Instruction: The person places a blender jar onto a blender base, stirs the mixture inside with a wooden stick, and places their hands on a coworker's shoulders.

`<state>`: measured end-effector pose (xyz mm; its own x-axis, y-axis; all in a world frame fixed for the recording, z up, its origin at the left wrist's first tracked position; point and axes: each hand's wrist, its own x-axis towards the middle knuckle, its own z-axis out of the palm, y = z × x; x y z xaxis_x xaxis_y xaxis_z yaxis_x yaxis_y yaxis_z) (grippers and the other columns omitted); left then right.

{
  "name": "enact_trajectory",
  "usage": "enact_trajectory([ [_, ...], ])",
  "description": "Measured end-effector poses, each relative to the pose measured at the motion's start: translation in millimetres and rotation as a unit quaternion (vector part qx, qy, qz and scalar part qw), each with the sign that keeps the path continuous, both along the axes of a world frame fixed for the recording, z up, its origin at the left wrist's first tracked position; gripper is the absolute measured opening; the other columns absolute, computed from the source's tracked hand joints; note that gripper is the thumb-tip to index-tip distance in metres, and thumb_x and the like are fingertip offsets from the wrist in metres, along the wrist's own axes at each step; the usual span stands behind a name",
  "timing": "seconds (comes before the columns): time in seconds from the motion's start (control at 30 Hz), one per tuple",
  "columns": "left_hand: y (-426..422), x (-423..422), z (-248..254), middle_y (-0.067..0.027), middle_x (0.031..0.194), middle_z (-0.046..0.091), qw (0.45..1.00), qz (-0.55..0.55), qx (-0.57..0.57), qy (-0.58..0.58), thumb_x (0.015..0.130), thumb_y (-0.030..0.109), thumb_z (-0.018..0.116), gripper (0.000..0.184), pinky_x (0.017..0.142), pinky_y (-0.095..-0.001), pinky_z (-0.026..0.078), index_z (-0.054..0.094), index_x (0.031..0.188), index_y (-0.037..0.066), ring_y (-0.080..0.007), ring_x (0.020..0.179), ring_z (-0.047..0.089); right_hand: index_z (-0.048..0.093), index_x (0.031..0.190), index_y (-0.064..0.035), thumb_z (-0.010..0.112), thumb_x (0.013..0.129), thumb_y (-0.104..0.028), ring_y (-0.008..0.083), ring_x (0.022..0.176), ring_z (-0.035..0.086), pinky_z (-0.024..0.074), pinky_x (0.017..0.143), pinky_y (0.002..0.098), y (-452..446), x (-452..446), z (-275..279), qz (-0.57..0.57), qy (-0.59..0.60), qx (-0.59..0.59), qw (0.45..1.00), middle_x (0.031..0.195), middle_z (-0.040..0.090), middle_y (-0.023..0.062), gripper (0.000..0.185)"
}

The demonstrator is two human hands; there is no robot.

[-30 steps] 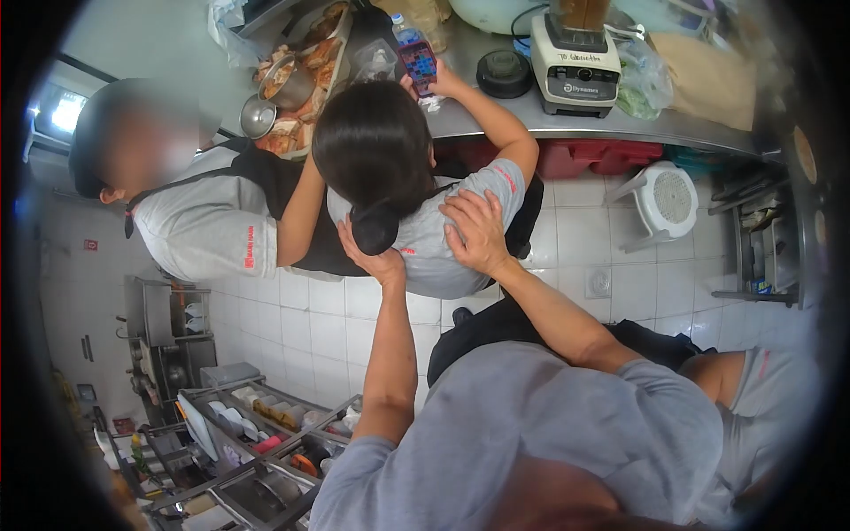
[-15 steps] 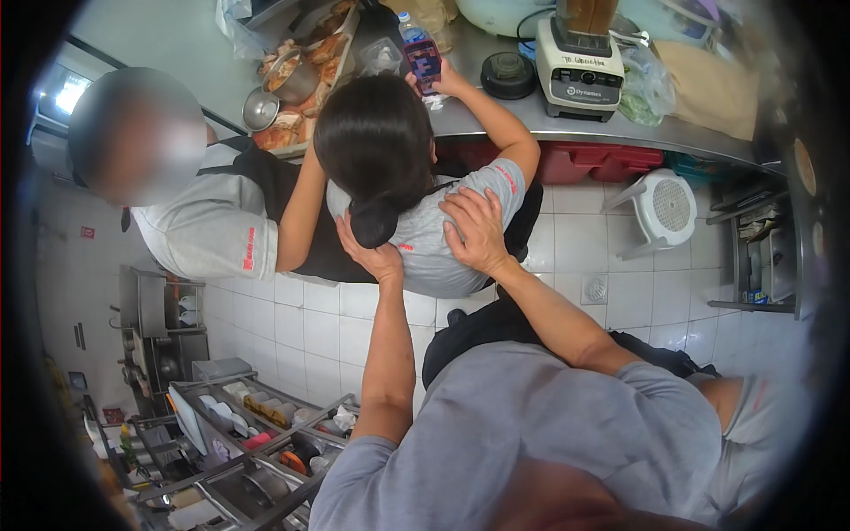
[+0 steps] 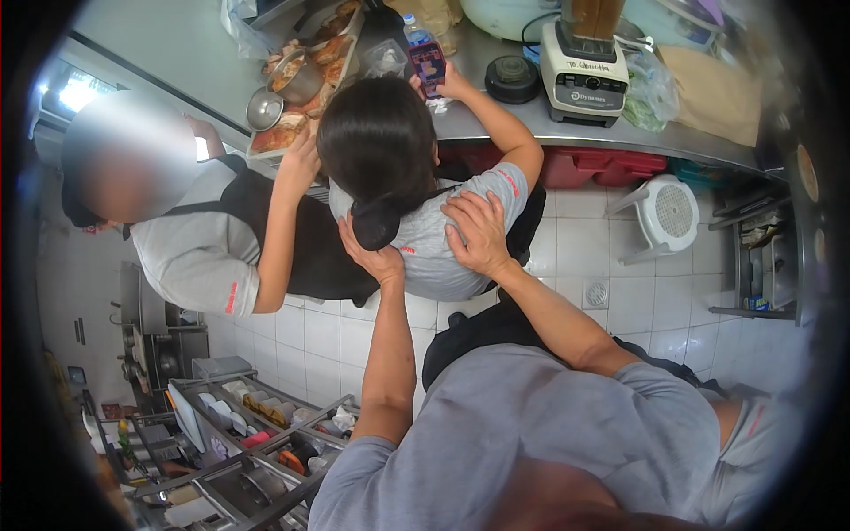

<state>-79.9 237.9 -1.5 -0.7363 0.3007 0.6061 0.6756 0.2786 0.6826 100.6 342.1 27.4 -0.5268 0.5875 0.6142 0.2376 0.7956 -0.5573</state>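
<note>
A person in a grey shirt (image 3: 447, 261) with dark hair tied in a bun stands right in front of me, back turned. My left hand (image 3: 374, 257) rests at the left of this person's upper back, beside the bun, its fingers partly hidden. On the right shoulder lies my right hand (image 3: 478, 232), fingers spread over the cloth. That person holds a phone (image 3: 428, 69) with a lit screen over the counter. To the left stands a second person in a dark apron (image 3: 323, 252), one hand raised near the first person's head.
The steel counter (image 3: 567, 131) carries a blender (image 3: 584, 75), a round black lid (image 3: 512, 80), a tray of food (image 3: 276, 140) and metal bowls (image 3: 264, 109). A white stool (image 3: 664, 217) stands on the tiled floor. Lower left is a rack (image 3: 257, 451) with dishes.
The second person has leaned away to the left, and their raised hand now shows beside the first person's head. My hands have stayed where they were on the back and shoulder.
</note>
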Motion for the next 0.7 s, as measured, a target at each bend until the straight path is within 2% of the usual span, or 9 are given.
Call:
enact_trajectory([
  [0.07, -4, -6, -3, -0.026, 0.145, 0.039, 1.0, -0.017, 0.001, -0.012, 0.09, 0.024, 0.053, 0.053, 0.112, -0.0489, 0.025, 0.047, 0.137, 0.001, -0.0432, 0.135, 0.036, 0.065, 0.105, -0.0053, 0.062, 0.084, -0.015, 0.0227, 0.106, 0.059, 0.0353, 0.102, 0.045, 2, 2, 6, -0.03, 0.012, 0.064, 0.997, 0.104, 0.064, 0.0077, 0.024],
  [0.1, -5, -10, -1, -0.0262, 0.146, 0.037, 0.999, -0.034, 0.002, -0.023, 0.09, 0.024, 0.054, 0.053, 0.113, -0.0486, 0.025, 0.047, 0.138, 0.001, -0.0432, 0.135, 0.036, 0.065, 0.105, -0.0053, 0.062, 0.084, -0.015, 0.0227, 0.106, 0.059, 0.0353, 0.102, 0.045, 8, 9, 10, -0.03, 0.011, 0.066, 0.997, 0.104, 0.064, 0.0077, 0.024],
  [0.17, -7, -14, 7, -0.0254, 0.143, 0.042, 0.999, -0.016, -0.01, 0.032, 0.092, 0.025, 0.055, 0.053, 0.113, -0.0441, 0.026, 0.045, 0.137, -0.003, -0.0402, 0.133, 0.04, 0.065, 0.09, -0.003, 0.062, 0.085, -0.013, 0.0123, 0.073, 0.058, 0.0474, 0.072, 0.0314, 40, 24, 25, -0.058, 0.232, -0.37, 0.898, 0.079, 0.063, 0.0059, 0.011],
  [0.2, -17, -16, 10, -0.0245, 0.14, 0.046, 0.996, 0.001, -0.041, 0.084, 0.094, 0.026, 0.055, 0.054, 0.113, -0.0396, 0.027, 0.044, 0.135, -0.008, -0.0372, 0.131, 0.043, 0.062, 0.078, -0.0015, 0.064, 0.085, -0.012, 0.0055, 0.056, 0.045, 0.0393, 0.051, 0.025, 55, 23, 46, -0.106, 0.235, -0.259, 0.931, 0.061, 0.055, 0.0017, 0.012],
  [0.23, -16, -26, 6, -0.0258, 0.151, 0.032, 0.998, -0.049, -0.029, 0.026, 0.091, 0.028, 0.057, 0.057, 0.114, -0.0463, 0.025, 0.045, 0.141, 0.003, -0.0424, 0.138, 0.032, 0.061, 0.071, -0.0014, 0.066, 0.084, -0.015, 0.0063, 0.056, 0.046, 0.0399, 0.052, 0.0271, 69, 20, 48, -0.039, 0.259, -0.309, 0.914, 0.058, 0.053, 0.0003, 0.019],
  [0.37, -10, -26, 24, -0.0194, 0.151, 0.036, 0.99, -0.104, -0.092, 0.008, 0.091, 0.02, 0.056, 0.055, 0.116, -0.0439, 0.023, 0.043, 0.141, 0.002, -0.04, 0.142, 0.028, 0.068, 0.071, 0.0018, 0.062, 0.084, -0.013, 0.0148, 0.057, 0.056, 0.0449, 0.056, 0.034, 133, -26, 65, -0.1, 0.174, -0.264, 0.943, 0.054, 0.056, 0.004, 0.02],
  [0.47, -18, -43, -1, -0.0187, 0.149, 0.039, 0.986, -0.116, -0.109, -0.055, 0.09, 0.018, 0.056, 0.055, 0.116, -0.0438, 0.022, 0.042, 0.141, 0.001, -0.0382, 0.143, 0.027, 0.072, 0.09, 0.0023, 0.06, 0.084, -0.009, 0.0209, 0.076, 0.066, 0.0508, 0.069, 0.0354, 209, -89, -7, -0.046, 0.1, -0.337, 0.935, 0.077, 0.068, 0.0062, 0.017],
  [0.6, -25, -61, -31, -0.019, 0.151, 0.036, 0.98, -0.078, -0.067, -0.171, 0.091, 0.018, 0.057, 0.062, 0.116, -0.041, 0.024, 0.036, 0.146, 0.002, -0.0355, 0.142, 0.029, 0.047, 0.133, -0.0023, 0.059, 0.081, -0.001, 0.0189, 0.098, 0.065, 0.0501, 0.085, 0.0299, 231, -130, -33, 0.057, 0.134, -0.234, 0.961, 0.117, 0.064, 0.0087, 0.053],
  [0.7, -12, -28, 9, -0.0188, 0.151, 0.034, 0.987, -0.052, -0.052, -0.146, 0.091, 0.018, 0.059, 0.067, 0.115, -0.0387, 0.026, 0.031, 0.149, 0.003, -0.0339, 0.14, 0.033, 0.028, 0.147, -0.0095, 0.058, 0.08, 0.003, 0.0169, 0.099, 0.064, 0.0491, 0.088, 0.0281, 236, -138, -30, 0.079, 0.134, -0.232, 0.96, 0.123, 0.061, 0.0092, 0.074],
])
